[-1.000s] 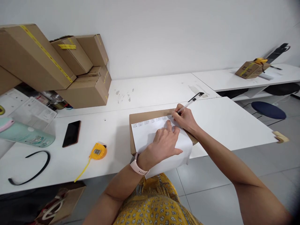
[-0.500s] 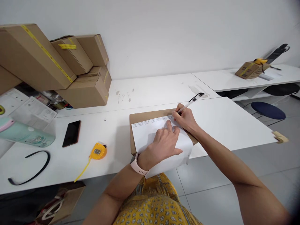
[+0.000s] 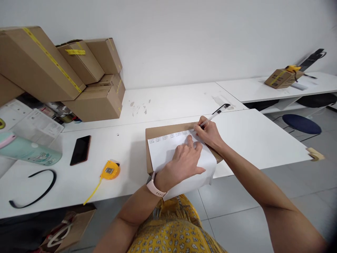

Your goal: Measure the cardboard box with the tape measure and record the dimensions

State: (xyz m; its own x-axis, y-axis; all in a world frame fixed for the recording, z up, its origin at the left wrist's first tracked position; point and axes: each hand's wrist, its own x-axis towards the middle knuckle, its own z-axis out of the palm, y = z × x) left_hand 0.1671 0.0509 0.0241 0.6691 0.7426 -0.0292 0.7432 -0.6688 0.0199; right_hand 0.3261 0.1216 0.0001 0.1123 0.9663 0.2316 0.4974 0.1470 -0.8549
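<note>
A white sheet of paper (image 3: 164, 151) lies over a flat cardboard box (image 3: 160, 131), with rows of small handwriting along its top edge. The sheet's lower part curls over the front of the box. My left hand (image 3: 185, 160) rests flat on the paper, fingers spread, holding nothing. In my right hand (image 3: 209, 133) a pen (image 3: 214, 115) is gripped, slanting up to the right. Its tip, hidden by my fingers, is at the right end of the writing. A watch with a pale pink band (image 3: 155, 186) is on my left wrist.
On the white table (image 3: 126, 147) to the left lie a phone (image 3: 80, 150), a yellow tape measure (image 3: 110, 170), a black band (image 3: 50, 186) and a mint bottle (image 3: 31, 149). Cardboard boxes (image 3: 97, 102) are stacked behind. A blue stool (image 3: 301, 124) stands at the right.
My right hand and the pen have shifted very slightly to the right. My left hand, the paper and the box stay in place.
</note>
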